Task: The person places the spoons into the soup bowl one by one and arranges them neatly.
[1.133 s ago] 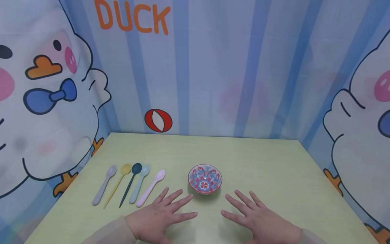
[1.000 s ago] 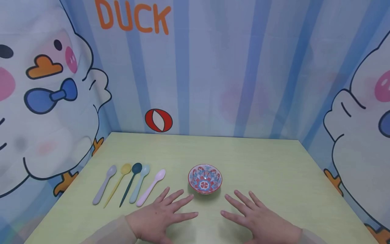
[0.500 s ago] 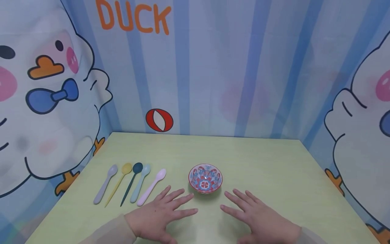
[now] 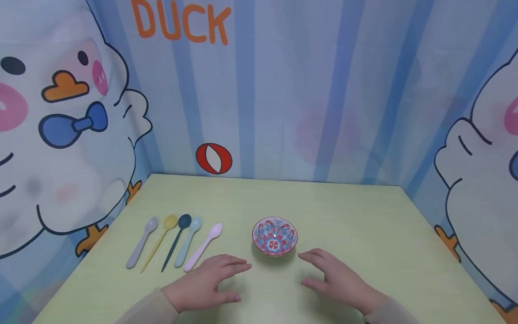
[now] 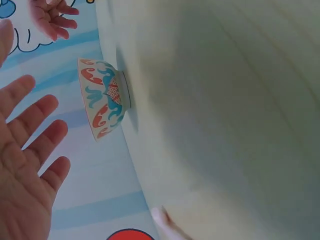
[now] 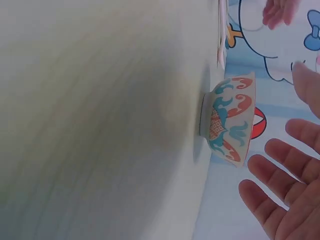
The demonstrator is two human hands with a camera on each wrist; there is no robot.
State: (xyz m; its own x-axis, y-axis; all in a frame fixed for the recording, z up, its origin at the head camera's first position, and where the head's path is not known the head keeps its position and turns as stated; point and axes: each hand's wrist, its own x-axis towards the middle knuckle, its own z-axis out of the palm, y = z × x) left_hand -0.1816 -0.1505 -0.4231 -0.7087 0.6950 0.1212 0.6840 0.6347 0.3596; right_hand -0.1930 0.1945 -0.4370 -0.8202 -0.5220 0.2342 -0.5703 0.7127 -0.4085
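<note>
Both hands near patterned bowl

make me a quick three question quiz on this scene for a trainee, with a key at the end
1. Count: how many spoons lie on the table?
2. Fill in: the spoon nearest the bowl is ____ in colour.
3. True or false: the bowl is gripped by both hands.

Key
1. Five.
2. Pink; the pink spoon is at the end of the row closest to the bowl.
3. False; the bowl stands upright on the table, and neither the left hand nor the right hand holds it.
</note>
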